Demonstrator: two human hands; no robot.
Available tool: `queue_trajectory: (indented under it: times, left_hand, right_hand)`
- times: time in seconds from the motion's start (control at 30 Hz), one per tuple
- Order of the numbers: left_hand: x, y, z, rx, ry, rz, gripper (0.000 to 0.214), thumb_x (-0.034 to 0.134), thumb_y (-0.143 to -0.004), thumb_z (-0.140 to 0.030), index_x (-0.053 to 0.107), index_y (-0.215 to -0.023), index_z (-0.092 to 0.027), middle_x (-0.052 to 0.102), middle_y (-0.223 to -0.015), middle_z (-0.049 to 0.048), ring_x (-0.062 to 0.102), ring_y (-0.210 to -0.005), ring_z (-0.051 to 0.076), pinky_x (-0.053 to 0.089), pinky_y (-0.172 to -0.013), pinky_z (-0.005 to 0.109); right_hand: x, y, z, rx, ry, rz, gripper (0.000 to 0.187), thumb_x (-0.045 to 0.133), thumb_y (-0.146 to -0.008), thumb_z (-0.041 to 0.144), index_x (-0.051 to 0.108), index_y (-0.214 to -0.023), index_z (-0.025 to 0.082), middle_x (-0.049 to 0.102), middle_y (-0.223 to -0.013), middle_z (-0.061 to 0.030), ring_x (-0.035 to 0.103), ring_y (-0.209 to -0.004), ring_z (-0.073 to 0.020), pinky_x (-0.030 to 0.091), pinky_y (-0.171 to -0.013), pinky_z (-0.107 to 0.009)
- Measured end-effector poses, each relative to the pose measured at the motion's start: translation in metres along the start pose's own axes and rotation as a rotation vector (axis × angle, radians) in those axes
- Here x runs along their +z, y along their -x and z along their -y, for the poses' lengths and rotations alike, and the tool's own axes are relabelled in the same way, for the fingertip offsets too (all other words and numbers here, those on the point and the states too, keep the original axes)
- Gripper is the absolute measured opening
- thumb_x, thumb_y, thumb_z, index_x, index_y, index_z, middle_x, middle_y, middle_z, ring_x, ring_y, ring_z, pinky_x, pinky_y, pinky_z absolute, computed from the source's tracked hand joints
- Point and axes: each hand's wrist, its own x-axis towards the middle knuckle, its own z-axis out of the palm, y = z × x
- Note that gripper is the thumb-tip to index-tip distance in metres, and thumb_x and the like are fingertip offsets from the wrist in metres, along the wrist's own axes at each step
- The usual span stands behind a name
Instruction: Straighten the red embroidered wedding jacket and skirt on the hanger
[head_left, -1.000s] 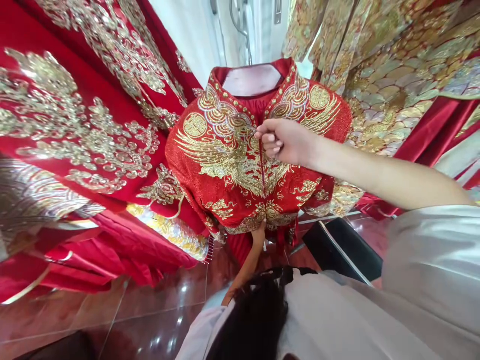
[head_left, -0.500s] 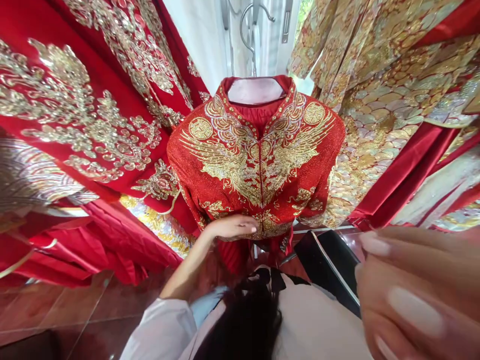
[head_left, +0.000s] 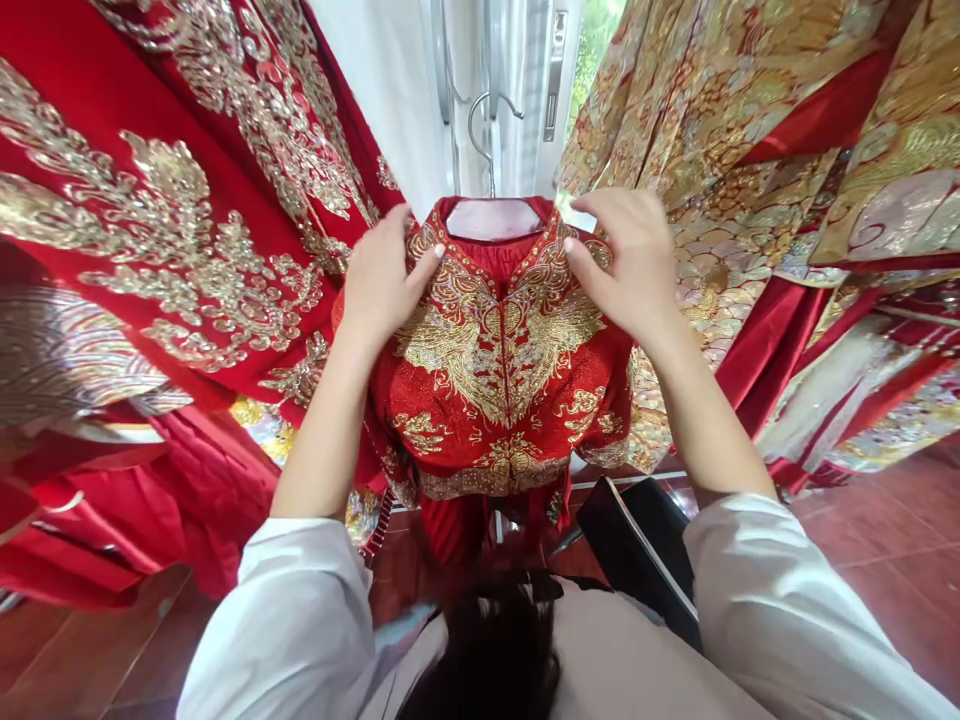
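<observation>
Head view: we look down on a red Chinese wedding jacket (head_left: 499, 400) hanging upright on a pale hanger (head_left: 493, 220), between our two raised forearms. A curved metal hook (head_left: 478, 130) rises from the hanger, and the jacket's gold phoenix embroidery (head_left: 499, 350) runs down both sides of the central front seam. A band of gold embroidery (head_left: 487, 478) crosses near the lower edge, and red fabric (head_left: 454, 530) hangs below it.

Our left hand (head_left: 382, 285) lies on the jacket's shoulder beside the collar, with the fingers open and reaching over the top edge. Our right hand (head_left: 626, 265) sits on the opposite shoulder, its fingers bent over the top and its thumb (head_left: 577, 262) near the beaded neckline. Neither hand is clenched into a fist, but we cannot tell whether either one is pinching the cloth or only pressing on it. White sleeves (head_left: 772, 570) cover both arms up to the forearms.

To the left hangs a red garment with gold floral embroidery (head_left: 195, 250), and to the right a gold scale-patterned garment with red panels (head_left: 750, 235). Below the jacket lies a black flat case with a pale edge (head_left: 637, 550), on polished reddish floor tiles (head_left: 885, 540). Dark hair (head_left: 487, 660) fills the bottom of the frame. Behind the hook stands a white window frame with a metal handle (head_left: 555, 75).
</observation>
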Motion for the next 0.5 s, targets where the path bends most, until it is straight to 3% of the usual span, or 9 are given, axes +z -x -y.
queue_trajectory:
  times: [0.1, 0.17, 0.23, 0.33, 0.4, 0.5]
  left_hand:
    - [0.000, -0.016, 0.006, -0.112, -0.073, 0.078, 0.033, 0.052, -0.084, -0.052, 0.057, -0.077, -0.021, 0.061, -0.077, 0.0067, 0.056, -0.099, 0.027, 0.041, -0.088, 0.035]
    - [-0.008, -0.023, 0.001, -0.184, -0.108, 0.119, 0.040, 0.050, -0.087, -0.048, 0.045, -0.060, -0.019, 0.047, -0.059, 0.0018, 0.053, -0.075, 0.019, 0.040, -0.080, 0.030]
    - [-0.019, -0.028, -0.004, -0.211, -0.100, 0.167, 0.049, 0.048, -0.091, -0.043, 0.031, -0.052, -0.019, 0.029, -0.053, -0.0018, 0.036, -0.059, 0.011, 0.038, -0.073, 0.026]
    - [-0.027, -0.036, -0.002, -0.214, 0.015, 0.290, 0.053, 0.041, -0.095, -0.040, 0.021, -0.051, -0.019, 0.017, -0.054, -0.0030, 0.018, -0.057, 0.008, 0.035, -0.067, 0.022]
    - [-0.024, -0.039, 0.006, -0.235, 0.111, 0.383, 0.052, 0.037, -0.097, -0.041, 0.023, -0.052, -0.020, 0.018, -0.054, -0.0034, 0.018, -0.059, 0.008, 0.033, -0.064, 0.022]
    - [-0.018, -0.040, 0.018, -0.251, 0.148, 0.450, 0.049, 0.034, -0.097, -0.043, 0.034, -0.055, -0.019, 0.025, -0.054, -0.0037, 0.022, -0.059, 0.008, 0.030, -0.060, 0.021]
  right_hand:
    - [0.035, -0.025, -0.044, 0.070, -0.004, 0.071, 0.034, 0.047, -0.089, 0.047, 0.059, -0.092, 0.015, 0.061, -0.090, -0.0099, 0.055, -0.102, -0.0261, 0.043, -0.091, -0.042]
    - [0.040, -0.035, -0.063, 0.123, -0.052, 0.119, 0.038, 0.045, -0.091, 0.047, 0.055, -0.074, 0.015, 0.057, -0.071, -0.0065, 0.057, -0.087, -0.0204, 0.045, -0.085, -0.036]
    - [0.032, -0.043, -0.073, 0.141, -0.135, 0.177, 0.044, 0.045, -0.092, 0.047, 0.046, -0.061, 0.015, 0.049, -0.060, -0.0031, 0.054, -0.074, -0.0139, 0.044, -0.079, -0.029]
    - [0.020, -0.050, -0.080, 0.181, -0.301, 0.327, 0.048, 0.049, -0.090, 0.048, 0.040, -0.055, 0.015, 0.042, -0.053, 0.0004, 0.047, -0.060, -0.0066, 0.042, -0.068, -0.023]
    - [0.023, -0.052, -0.086, 0.251, -0.427, 0.413, 0.047, 0.050, -0.088, 0.049, 0.047, -0.058, 0.013, 0.046, -0.053, 0.0008, 0.046, -0.056, -0.0045, 0.041, -0.063, -0.022]
    - [0.039, -0.053, -0.099, 0.314, -0.571, 0.431, 0.050, 0.049, -0.086, 0.055, 0.057, -0.069, 0.009, 0.056, -0.061, -0.0015, 0.051, -0.058, -0.0065, 0.044, -0.061, -0.024]
